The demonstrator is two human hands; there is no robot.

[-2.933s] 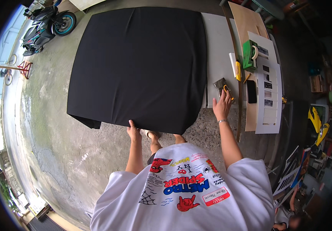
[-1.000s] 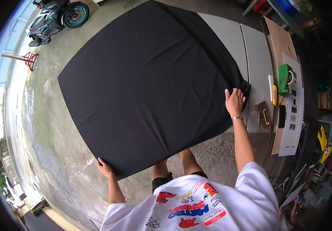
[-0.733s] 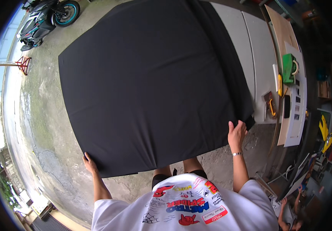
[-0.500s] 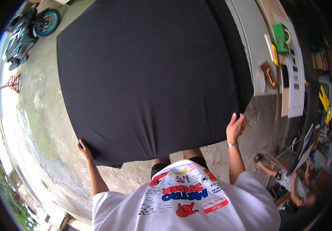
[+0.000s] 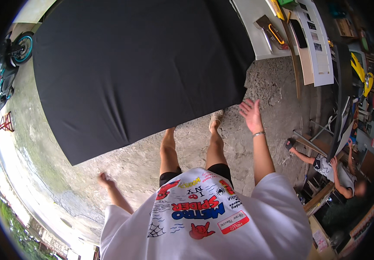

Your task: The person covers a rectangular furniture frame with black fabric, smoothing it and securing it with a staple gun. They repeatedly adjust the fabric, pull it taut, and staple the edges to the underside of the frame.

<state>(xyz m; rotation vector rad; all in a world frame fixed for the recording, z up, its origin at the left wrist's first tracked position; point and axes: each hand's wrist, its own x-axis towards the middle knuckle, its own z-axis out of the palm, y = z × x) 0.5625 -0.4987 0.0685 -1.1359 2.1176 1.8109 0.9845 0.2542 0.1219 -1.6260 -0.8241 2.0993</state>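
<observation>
A large black fabric sheet [image 5: 139, 73] spreads out in front of me, a few soft creases running through its near part. Its near edge hangs just beyond my feet. Close to the sheet's near right corner, my right hand [image 5: 252, 115] is open, fingers spread, holding nothing. My left hand [image 5: 105, 180] hangs below the near left edge, apart from the fabric. Blur keeps me from making out its fingers.
A grey tabletop [image 5: 256, 39] at the upper right carries a scraper [image 5: 265, 25] and a yellow-edged cutter [image 5: 277, 34]. A black phone [image 5: 298, 34] lies beside them. A motorcycle [image 5: 10, 69] stands at the left. Another person [image 5: 336, 171] works at the right.
Both hands have let go of the black fabric. My left hand has dropped back from its edge, and my right hand has opened. The view has shifted, showing more of my legs.
</observation>
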